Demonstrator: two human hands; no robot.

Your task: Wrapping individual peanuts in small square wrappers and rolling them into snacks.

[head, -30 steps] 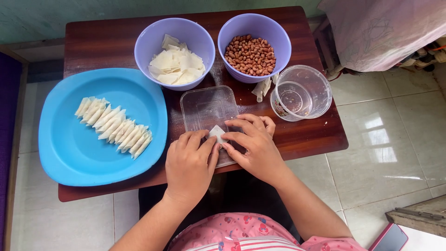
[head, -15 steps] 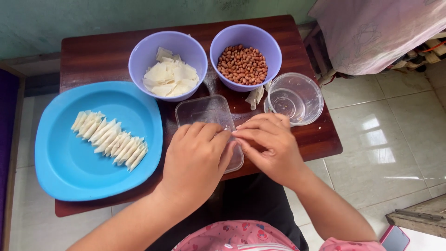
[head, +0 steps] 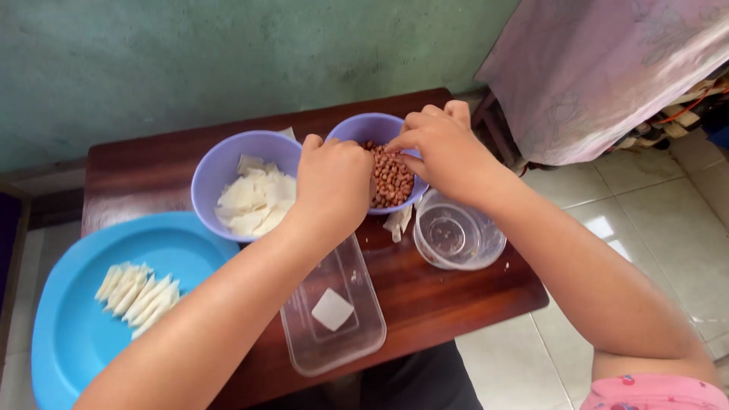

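Observation:
Both my hands are up at the purple bowl of peanuts [head: 389, 182]. My right hand [head: 444, 148] reaches in from the right, its fingertips pinched together on peanuts. My left hand [head: 334, 186] hovers at the bowl's left rim with curled fingers, back toward me; what it holds is hidden. Nearer me a clear rectangular container [head: 357, 345] lies on the wooden table [head: 448, 300] with one white square wrapper [head: 332, 309] flat inside. A second purple bowl [head: 220, 163] holds a pile of white wrappers [head: 254, 201].
A blue plate [head: 68, 342] at the left carries a row of rolled white pieces [head: 137, 290]. An empty clear round container [head: 458, 231] stands right of the peanut bowl, with a scrap of wrapper [head: 396, 222] beside it. Tiled floor and a cloth-covered thing lie to the right.
Both hands left the wrapper in the rectangular container and moved up to the peanut bowl. The wrapper now lies flat and untouched. The camera has tilted up.

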